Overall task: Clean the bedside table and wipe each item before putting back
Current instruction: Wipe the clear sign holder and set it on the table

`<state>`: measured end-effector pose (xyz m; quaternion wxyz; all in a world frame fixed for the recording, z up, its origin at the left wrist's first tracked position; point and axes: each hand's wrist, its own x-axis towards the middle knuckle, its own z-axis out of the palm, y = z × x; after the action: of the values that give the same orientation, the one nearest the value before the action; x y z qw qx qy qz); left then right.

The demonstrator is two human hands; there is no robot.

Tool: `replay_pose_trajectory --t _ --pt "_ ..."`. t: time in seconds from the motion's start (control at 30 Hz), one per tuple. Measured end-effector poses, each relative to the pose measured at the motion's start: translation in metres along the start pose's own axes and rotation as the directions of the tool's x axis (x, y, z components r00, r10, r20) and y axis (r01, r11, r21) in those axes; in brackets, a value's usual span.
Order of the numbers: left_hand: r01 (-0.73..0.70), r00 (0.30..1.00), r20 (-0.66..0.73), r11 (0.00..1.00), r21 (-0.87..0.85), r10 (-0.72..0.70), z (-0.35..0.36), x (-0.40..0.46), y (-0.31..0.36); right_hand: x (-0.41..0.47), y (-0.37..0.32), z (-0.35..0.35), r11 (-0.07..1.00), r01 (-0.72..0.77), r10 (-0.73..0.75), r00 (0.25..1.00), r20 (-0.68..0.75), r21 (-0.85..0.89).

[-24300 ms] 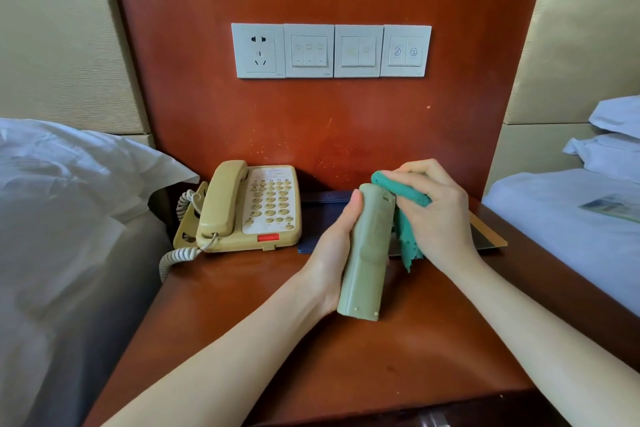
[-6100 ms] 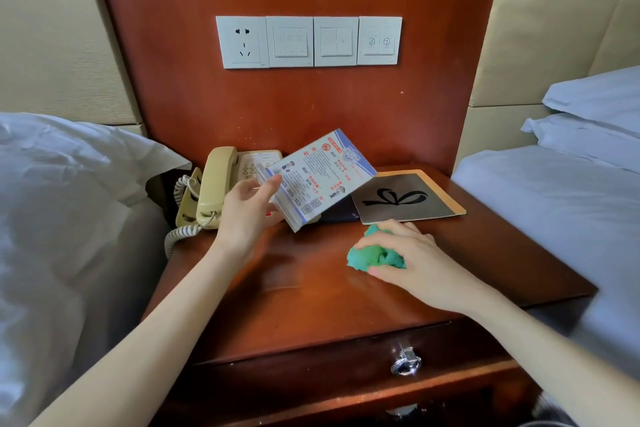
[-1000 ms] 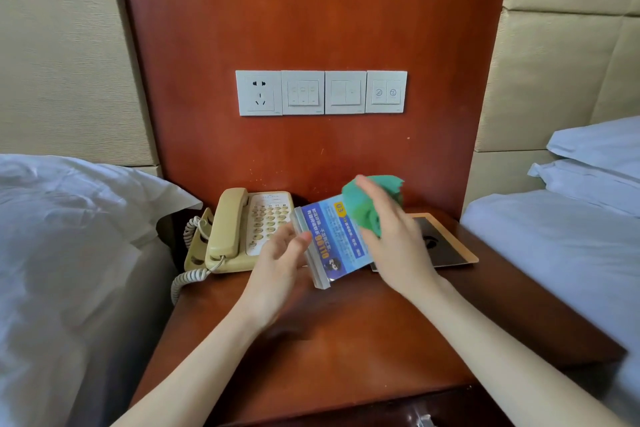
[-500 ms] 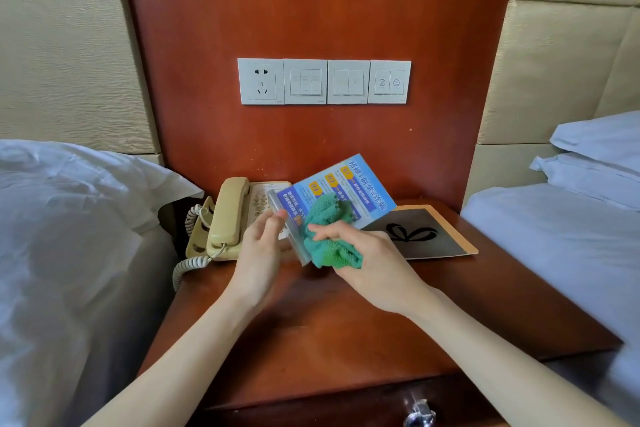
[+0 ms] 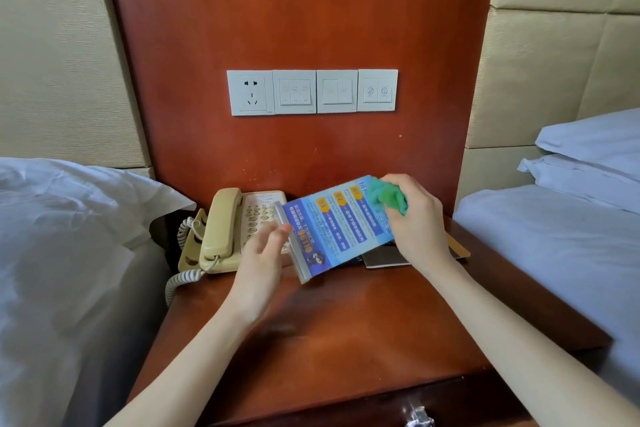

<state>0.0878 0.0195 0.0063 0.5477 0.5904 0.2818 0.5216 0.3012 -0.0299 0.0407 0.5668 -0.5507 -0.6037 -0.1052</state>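
Now both hands work on the card (image 5: 337, 227) above the table (image 5: 346, 329).

Left hand (image 5: 263, 258) grips the card's clear lower edge, holding it tilted in the air. Right hand (image 5: 417, 222) clenches the green cloth (image 5: 388, 196) against the card's upper right corner. Phone (image 5: 230, 230) stands just behind the left hand.

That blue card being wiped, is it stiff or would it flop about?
Probably stiff: the blue card stays flat though the left hand pinches only one edge. Likely light, held by fingertips. Its glossy face may be slippery under the green cloth in the right hand.
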Motion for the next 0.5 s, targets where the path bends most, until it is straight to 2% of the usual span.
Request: replay_pose_trajectory --t 0.17,0.27,0.33,0.5 --pt "-0.005 1.000 0.019 1.000 0.018 0.004 -0.001 -0.001 -0.002 0.017 -0.026 0.019 0.995 0.075 -0.070 0.994 0.082 -0.066" --pt "-0.034 0.995 0.095 0.998 0.057 0.028 0.002 -0.004 -0.003 0.007 -0.048 0.035 0.984 0.158 -0.172 0.958 0.230 0.082" --pt "-0.066 0.987 0.154 0.994 0.090 0.051 0.004 -0.006 -0.003 0.000 -0.059 0.042 0.972 0.107 -0.162 0.950 0.266 0.211" --pt "-0.067 0.988 0.146 0.995 0.079 0.055 0.000 -0.005 0.001 -0.005 -0.064 0.041 0.884 -0.062 -0.063 0.967 0.248 0.464"
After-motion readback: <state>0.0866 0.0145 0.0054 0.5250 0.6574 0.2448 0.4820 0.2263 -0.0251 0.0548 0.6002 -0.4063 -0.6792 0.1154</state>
